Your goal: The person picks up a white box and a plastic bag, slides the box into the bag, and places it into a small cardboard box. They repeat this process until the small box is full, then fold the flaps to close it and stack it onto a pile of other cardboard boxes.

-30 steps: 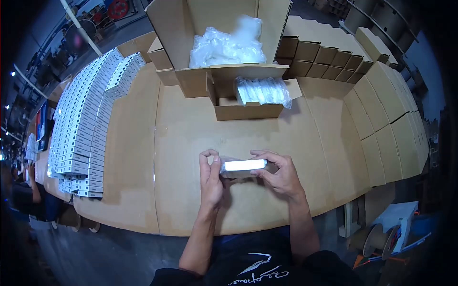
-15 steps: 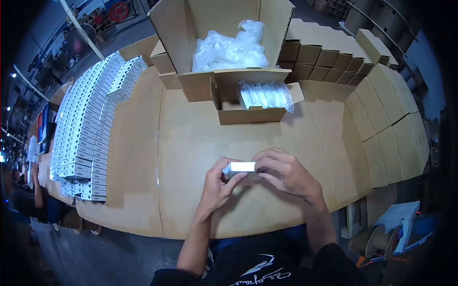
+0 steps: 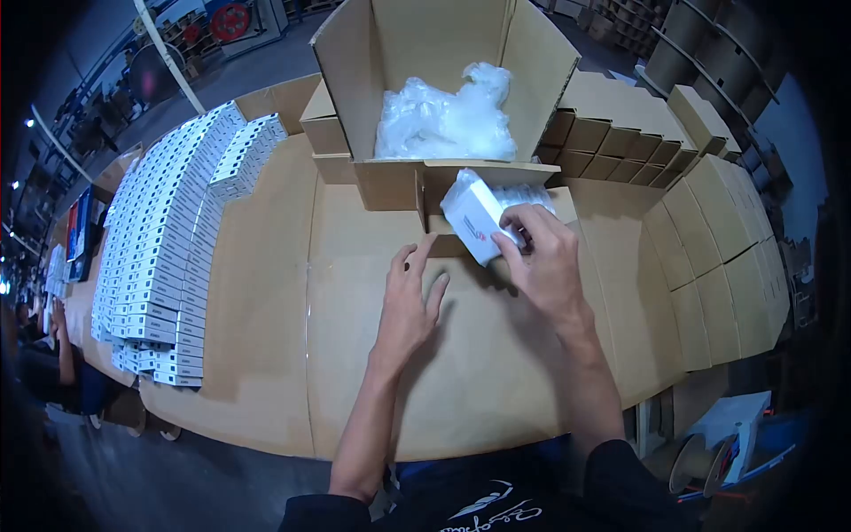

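Note:
A small white box [image 3: 476, 220] in clear plastic wrap is pinched in my right hand [image 3: 542, 253], tilted over the front of a low brown carton [image 3: 445, 246]. Wrapped packs [image 3: 534, 197] show inside that carton, partly hidden by my right hand and the box. My left hand [image 3: 410, 297] holds nothing; its fingers are apart, just in front of the carton's left corner. Behind stands a tall open carton [image 3: 443, 40] holding crumpled clear plastic [image 3: 443, 120].
Many small white boxes [image 3: 160, 239] are stacked on the left of the cardboard-covered table [image 3: 372, 408]. Brown cartons [image 3: 722, 266] are piled along the right, more [image 3: 620, 133] at the back right. Another person's arm [image 3: 62, 341] shows at the far left.
The white box has gone from between both hands near me up to the low carton, now in my right hand alone. My left hand has let go, opened and moved slightly forward.

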`<action>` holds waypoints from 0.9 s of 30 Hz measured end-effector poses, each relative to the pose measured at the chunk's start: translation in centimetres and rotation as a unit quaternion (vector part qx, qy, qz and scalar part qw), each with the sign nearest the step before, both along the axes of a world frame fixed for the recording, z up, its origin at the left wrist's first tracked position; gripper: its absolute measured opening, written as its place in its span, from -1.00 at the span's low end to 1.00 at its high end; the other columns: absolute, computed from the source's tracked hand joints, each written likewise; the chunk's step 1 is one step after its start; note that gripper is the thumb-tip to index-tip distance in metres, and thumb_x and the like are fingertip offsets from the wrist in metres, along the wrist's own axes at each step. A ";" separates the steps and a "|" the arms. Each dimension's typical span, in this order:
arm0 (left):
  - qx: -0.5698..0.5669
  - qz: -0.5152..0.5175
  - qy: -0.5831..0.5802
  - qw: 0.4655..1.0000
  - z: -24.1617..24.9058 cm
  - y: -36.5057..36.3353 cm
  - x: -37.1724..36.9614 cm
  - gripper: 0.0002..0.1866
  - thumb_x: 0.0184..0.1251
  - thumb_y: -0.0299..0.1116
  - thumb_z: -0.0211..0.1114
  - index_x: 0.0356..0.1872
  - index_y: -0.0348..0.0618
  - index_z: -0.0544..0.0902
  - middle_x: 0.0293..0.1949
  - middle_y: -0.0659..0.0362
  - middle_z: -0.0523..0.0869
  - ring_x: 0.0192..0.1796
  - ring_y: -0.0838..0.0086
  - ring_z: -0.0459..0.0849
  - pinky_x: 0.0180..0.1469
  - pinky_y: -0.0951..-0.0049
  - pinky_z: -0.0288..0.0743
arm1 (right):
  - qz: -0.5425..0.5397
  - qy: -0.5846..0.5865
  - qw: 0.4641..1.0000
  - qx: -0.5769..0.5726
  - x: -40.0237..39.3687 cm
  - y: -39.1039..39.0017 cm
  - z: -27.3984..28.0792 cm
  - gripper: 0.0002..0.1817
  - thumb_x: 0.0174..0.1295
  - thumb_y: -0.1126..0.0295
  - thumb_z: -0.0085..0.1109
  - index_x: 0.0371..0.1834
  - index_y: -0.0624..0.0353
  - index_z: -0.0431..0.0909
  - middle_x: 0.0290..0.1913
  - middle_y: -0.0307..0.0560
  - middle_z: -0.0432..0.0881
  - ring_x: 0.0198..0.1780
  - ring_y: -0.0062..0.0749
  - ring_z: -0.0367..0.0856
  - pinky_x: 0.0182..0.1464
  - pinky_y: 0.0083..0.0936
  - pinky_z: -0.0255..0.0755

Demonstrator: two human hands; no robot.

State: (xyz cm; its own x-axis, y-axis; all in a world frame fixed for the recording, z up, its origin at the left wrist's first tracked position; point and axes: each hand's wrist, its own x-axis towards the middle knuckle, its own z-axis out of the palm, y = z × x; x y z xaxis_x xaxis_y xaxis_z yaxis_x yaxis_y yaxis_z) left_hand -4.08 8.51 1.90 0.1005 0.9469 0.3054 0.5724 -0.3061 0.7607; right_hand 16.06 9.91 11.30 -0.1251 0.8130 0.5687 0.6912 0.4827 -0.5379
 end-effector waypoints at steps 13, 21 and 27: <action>0.010 0.009 0.077 0.997 -0.8 2.5 -0.4 -0.17 0.43 -0.31 0.40 0.65 -0.10 0.21 0.27 -0.13 0.62 0.21 -0.12 0.61 0.31 0.02 0.49 | -0.125 -0.001 0.991 0.052 -4.1 4.5 -7.0 -0.77 0.19 0.57 0.41 -0.10 0.24 0.64 -0.28 0.12 0.54 -0.23 0.07 0.61 -0.16 -0.08 0.52; 0.012 0.040 0.218 0.975 -0.9 2.7 0.3 -0.08 0.36 -0.21 0.40 0.67 -0.15 0.14 0.33 0.05 0.58 0.19 0.05 0.60 0.14 -0.03 0.55 | -0.180 -0.083 0.980 -0.014 -4.9 6.0 -8.5 -0.89 0.20 0.48 0.38 -0.27 0.23 0.63 -0.25 0.07 0.55 -0.16 0.00 0.57 -0.09 -0.08 0.41; 0.000 0.037 0.311 0.950 -1.2 2.3 0.5 -0.04 0.29 -0.22 0.41 0.68 -0.13 0.14 0.26 0.10 0.62 0.10 0.13 0.63 0.04 -0.10 0.57 | -0.259 -0.117 0.957 -0.060 -5.9 5.9 -8.5 -0.88 0.17 0.42 0.40 -0.26 0.19 0.74 -0.18 0.03 0.56 -0.01 -0.06 0.51 0.05 -0.09 0.28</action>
State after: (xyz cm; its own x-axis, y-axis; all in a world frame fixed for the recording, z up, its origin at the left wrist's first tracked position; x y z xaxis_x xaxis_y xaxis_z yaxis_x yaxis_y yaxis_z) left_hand -3.59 10.83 0.66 0.1947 0.9584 0.2085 0.9312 -0.2474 0.2677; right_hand 10.14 15.77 2.79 0.2000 0.8583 0.4726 0.9295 -0.0136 -0.3687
